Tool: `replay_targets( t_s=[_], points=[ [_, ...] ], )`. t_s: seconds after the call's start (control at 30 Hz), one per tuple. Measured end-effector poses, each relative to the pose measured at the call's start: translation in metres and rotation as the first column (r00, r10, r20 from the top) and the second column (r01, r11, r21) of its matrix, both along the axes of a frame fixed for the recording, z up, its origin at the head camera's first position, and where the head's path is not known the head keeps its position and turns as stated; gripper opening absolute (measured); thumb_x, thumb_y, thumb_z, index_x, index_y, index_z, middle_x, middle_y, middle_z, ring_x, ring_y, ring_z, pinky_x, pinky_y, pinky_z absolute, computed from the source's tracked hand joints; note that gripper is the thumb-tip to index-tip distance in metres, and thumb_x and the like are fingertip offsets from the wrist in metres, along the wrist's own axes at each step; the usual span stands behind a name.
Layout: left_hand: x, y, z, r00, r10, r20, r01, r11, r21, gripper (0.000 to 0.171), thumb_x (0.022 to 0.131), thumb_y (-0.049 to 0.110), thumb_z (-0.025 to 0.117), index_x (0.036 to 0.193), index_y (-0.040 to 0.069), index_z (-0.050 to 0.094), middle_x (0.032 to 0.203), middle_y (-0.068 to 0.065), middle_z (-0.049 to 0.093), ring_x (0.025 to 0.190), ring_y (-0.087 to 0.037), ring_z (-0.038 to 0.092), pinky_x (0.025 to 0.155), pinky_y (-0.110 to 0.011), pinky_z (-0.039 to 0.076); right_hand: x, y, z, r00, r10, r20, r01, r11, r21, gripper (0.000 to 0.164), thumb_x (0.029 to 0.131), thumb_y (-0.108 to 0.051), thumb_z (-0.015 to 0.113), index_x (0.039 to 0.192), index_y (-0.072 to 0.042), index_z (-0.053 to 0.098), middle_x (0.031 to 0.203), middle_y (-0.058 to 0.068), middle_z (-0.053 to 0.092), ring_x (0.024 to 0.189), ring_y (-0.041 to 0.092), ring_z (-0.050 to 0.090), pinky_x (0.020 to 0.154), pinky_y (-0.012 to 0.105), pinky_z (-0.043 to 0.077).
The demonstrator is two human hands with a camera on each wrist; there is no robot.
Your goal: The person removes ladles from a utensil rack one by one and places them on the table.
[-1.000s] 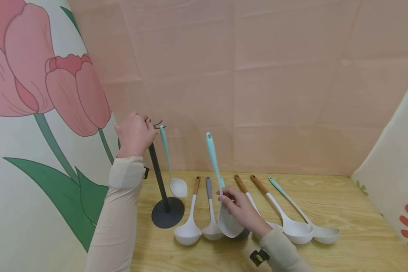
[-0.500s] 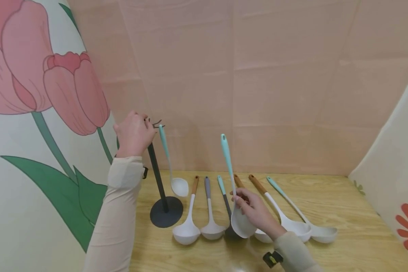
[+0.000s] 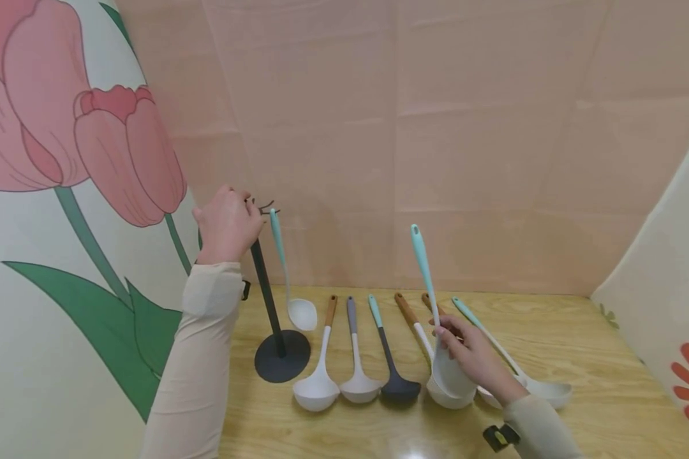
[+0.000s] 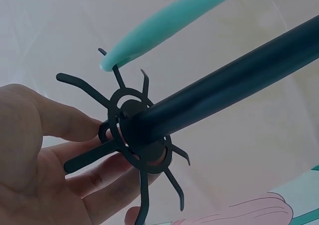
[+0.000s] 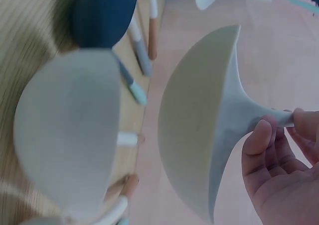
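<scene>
My left hand point(image 3: 229, 223) grips the top of a black utensil stand point(image 3: 268, 290). In the left wrist view its thumb and fingers hold the hub point(image 4: 134, 130), from which several hooks spread. A white ladle with a teal handle point(image 3: 303, 314) hangs from one hook by its handle end. My right hand point(image 3: 473, 354) pinches another teal-handled ladle point(image 3: 422, 258) low on its neck, handle upward. Its pale bowl point(image 5: 199, 120) overlaps a brown-handled white ladle point(image 3: 406, 309) on the table in the head view.
Lying in a row are a brown-handled ladle point(image 3: 317, 394), a grey-handled one point(image 3: 360, 387), a dark ladle with teal handle point(image 3: 400, 389), and more to the right, including a teal-handled ladle point(image 3: 551, 392). A pink cloth point(image 3: 494, 159) backs the wooden table point(image 3: 608, 370).
My right hand has carried the upright teal-handled ladle to the right, past the dark ladle, which now shows fully. The left hand stays on the stand.
</scene>
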State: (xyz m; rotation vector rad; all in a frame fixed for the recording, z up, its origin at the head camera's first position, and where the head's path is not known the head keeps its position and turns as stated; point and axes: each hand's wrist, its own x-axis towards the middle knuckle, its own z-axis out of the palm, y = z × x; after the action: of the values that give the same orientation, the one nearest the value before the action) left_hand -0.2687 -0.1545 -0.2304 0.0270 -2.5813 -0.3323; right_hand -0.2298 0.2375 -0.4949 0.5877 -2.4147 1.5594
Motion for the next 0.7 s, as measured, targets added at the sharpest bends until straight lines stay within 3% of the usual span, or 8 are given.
replay_targets(
  t_s=[0.47,0.7],
  points=[
    [0.0,0.001,0.0,0.999,0.026,0.023,-0.025,0.999,-0.02,0.037,0.102,0.019,0.044,0.124,0.003,0.069,0.119,-0.016,0.061,0.107,-0.038,0.059,0.093,-0.066,0.037,0.0,0.051,-0.015,0.995,-0.099,-0.026,0.101,0.991,0.088,0.02,0.103,-0.006,0.054,0.117,0.004,0.064,0.083,0.009,0.063,0.062,0.013,0.056,0.051,0.027,0.049],
    [-0.001,0.001,0.0,0.999,0.025,0.022,-0.025,1.0,-0.017,0.037,0.102,0.019,0.043,0.124,0.003,0.068,0.119,-0.016,0.06,0.106,-0.038,0.058,0.093,-0.067,0.036,-0.002,0.076,-0.013,0.987,-0.154,-0.041,0.159,0.972,0.171,0.023,0.103,-0.01,0.054,0.117,0.004,0.065,0.085,0.007,0.065,0.062,0.009,0.056,0.053,0.026,0.049]
  ],
)
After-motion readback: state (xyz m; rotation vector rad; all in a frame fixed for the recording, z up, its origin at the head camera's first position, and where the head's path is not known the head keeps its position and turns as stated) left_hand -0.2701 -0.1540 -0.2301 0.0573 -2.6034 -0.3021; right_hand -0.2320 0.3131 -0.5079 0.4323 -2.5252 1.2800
